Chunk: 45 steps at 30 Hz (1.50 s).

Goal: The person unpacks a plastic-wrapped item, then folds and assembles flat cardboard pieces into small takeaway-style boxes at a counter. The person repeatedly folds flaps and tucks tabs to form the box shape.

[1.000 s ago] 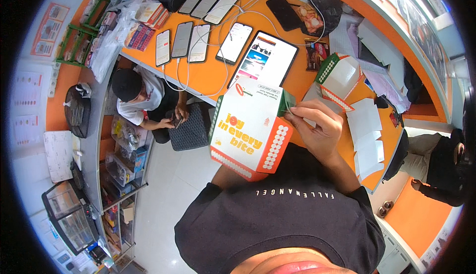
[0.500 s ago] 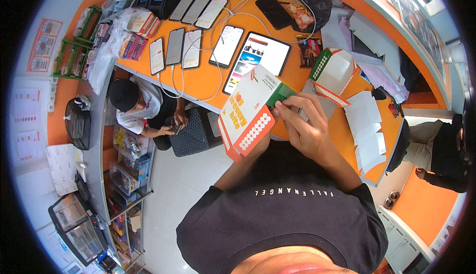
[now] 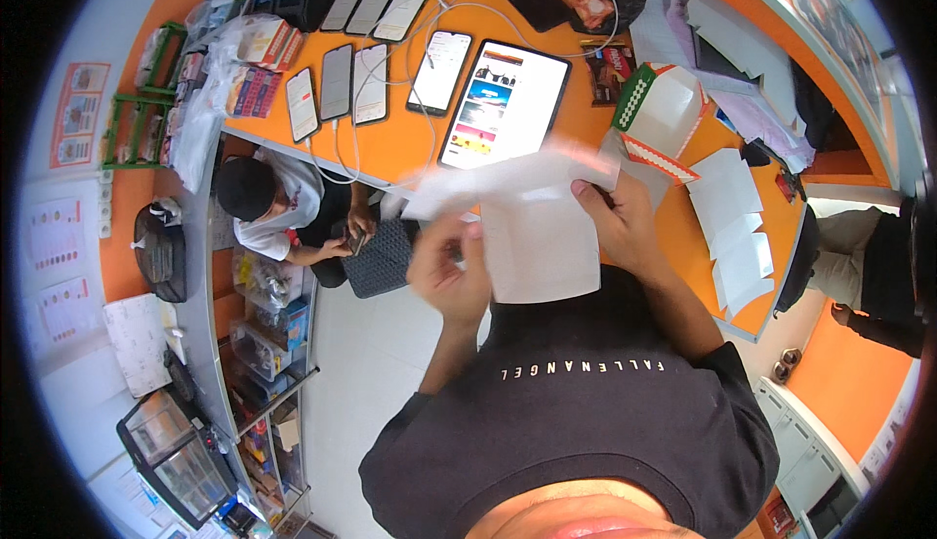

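A cardboard food carton (image 3: 542,256) is held in front of my chest, its plain white inner side facing up. Its upper flaps are smeared by motion. My right hand (image 3: 625,222) grips the carton's right side, with the thumb on the white surface. My left hand (image 3: 449,271) is at the carton's left edge with curled fingers; it is blurred, so whether it touches the card is unclear. Beyond my right hand, an open carton (image 3: 669,105) with green and red patterned sides lies on the orange table (image 3: 390,159). Unfolded white card (image 3: 727,207) rests at the right.
A tablet (image 3: 508,100) and several phones (image 3: 439,71) with white cables cover the table's far side. Snack packets (image 3: 610,71) and papers (image 3: 752,100) are at the right. At the left, a person (image 3: 283,202) in a black cap sits beside a dark woven stool (image 3: 381,261).
The carton has turned from its printed orange-and-white outside to its white inside. My left hand has come out from behind it to its left edge. My right hand has shifted to its right side.
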### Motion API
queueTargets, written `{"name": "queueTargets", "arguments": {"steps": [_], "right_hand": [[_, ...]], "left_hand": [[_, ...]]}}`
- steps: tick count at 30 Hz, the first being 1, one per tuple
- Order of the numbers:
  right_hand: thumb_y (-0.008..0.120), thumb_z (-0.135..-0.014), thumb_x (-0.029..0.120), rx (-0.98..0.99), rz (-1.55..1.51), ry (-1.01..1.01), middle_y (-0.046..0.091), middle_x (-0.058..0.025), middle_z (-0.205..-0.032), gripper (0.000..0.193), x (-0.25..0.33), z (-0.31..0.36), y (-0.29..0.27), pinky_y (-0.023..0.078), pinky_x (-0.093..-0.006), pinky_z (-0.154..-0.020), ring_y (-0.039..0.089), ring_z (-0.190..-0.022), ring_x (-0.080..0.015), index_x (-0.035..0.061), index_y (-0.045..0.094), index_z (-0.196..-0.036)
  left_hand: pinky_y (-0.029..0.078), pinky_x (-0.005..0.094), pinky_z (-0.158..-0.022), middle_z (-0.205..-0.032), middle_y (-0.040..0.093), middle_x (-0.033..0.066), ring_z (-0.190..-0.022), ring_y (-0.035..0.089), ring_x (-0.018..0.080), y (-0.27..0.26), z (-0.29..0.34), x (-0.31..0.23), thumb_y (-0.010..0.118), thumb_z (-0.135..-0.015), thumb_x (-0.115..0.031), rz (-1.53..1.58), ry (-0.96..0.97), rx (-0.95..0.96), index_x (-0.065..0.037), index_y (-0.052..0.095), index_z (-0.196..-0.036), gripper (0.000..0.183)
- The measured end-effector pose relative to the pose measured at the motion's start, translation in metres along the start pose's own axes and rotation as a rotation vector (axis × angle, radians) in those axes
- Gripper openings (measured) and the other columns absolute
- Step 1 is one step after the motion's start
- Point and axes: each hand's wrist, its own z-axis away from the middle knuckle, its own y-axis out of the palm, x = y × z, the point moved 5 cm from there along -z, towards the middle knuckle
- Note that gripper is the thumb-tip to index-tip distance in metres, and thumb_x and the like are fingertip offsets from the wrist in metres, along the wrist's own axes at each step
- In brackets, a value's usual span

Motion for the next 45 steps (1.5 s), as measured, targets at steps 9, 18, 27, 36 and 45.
{"name": "queueTargets", "arguments": {"steps": [9, 18, 27, 36, 45], "right_hand": [[0.050, -0.104, 0.023, 0.402, -0.079, 0.318, 0.068, -0.0083, -0.096, 0.033, -0.015, -0.004, 0.018, 0.049, -0.0294, -0.072, 0.063, -0.086, -0.0105, -0.0036, 0.061, -0.121], [0.045, -0.107, 0.032, 0.300, -0.543, 0.352, 0.061, -0.0061, -0.099, 0.041, -0.016, -0.012, 0.020, 0.044, -0.0310, -0.084, 0.056, -0.091, -0.0146, -0.0009, 0.056, -0.130], [0.057, -0.102, 0.029, 0.230, 0.015, 0.185, 0.058, -0.0059, -0.084, 0.028, -0.001, -0.022, 0.005, 0.042, -0.0304, -0.066, 0.052, -0.074, -0.0144, 0.0009, 0.058, -0.100], [0.074, -0.088, 0.019, -0.157, 0.390, -0.653, 0.054, -0.0204, -0.116, 0.036, 0.114, -0.003, -0.002, 0.054, -0.0366, -0.078, 0.062, -0.094, -0.0264, -0.0019, 0.065, -0.116], [0.074, -0.079, -0.004, -0.154, 0.138, -0.607, 0.073, -0.0114, -0.101, 0.024, 0.089, -0.011, 0.011, 0.055, -0.0323, -0.077, 0.069, -0.092, -0.0251, 0.0025, 0.073, -0.102]], "left_hand": [[0.042, 0.0324, -0.098, -0.121, 0.058, 0.0161, -0.112, 0.055, 0.0194, 0.008, -0.045, -0.004, 0.050, -0.106, -0.025, 0.075, -0.263, 0.131, 0.008, 0.044, -0.132, 0.042], [0.049, 0.0338, -0.087, -0.113, 0.063, 0.0201, -0.102, 0.062, 0.0215, 0.033, -0.051, -0.012, 0.043, -0.108, -0.024, -0.005, -0.125, 0.077, 0.011, 0.037, -0.138, 0.046], [0.052, 0.0352, -0.082, -0.108, 0.066, 0.0247, -0.096, 0.068, 0.0261, 0.044, -0.041, -0.019, 0.042, -0.107, -0.020, 0.033, -0.114, 0.231, 0.011, 0.044, -0.135, 0.042], [0.053, 0.0378, -0.091, -0.125, 0.063, 0.0235, -0.109, 0.068, 0.0340, 0.053, -0.046, -0.045, 0.047, -0.097, 0.001, -0.211, 0.226, 0.458, 0.005, 0.049, -0.137, 0.040], [0.052, 0.0364, -0.092, -0.122, 0.065, 0.0252, -0.111, 0.068, 0.0330, 0.047, -0.039, -0.052, 0.043, -0.101, 0.002, -0.079, 0.050, 0.368, 0.006, 0.051, -0.136, 0.036]]}}
